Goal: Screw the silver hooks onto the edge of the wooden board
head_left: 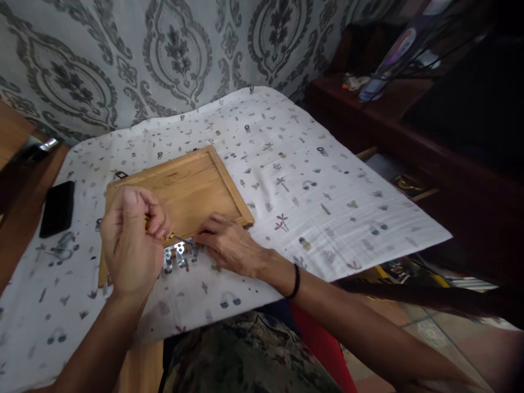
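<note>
A framed wooden panel (pixel 192 183) lies flat on the patterned cloth. Along its near edge sit several shiny metal hooks (pixel 180 255) with holes in their plates. My left hand (pixel 133 234) is closed around a screwdriver (pixel 172 236) with a yellow and black handle; most of the handle is hidden in the fist. The shaft slants right toward the rightmost hook, where its tip meets my right fingertips. My right hand (pixel 227 243) rests at the panel's near edge with its fingers bent together; what they pinch, if anything, is hidden.
A white patterned cloth (pixel 286 164) covers the table. A black phone (pixel 57 209) lies at the left. Small metal hangers sit on the panel's far edge. Dark red furniture (pixel 368 120) with an open drawer (pixel 403 177) stands at the right, a spray can (pixel 385 65) on top.
</note>
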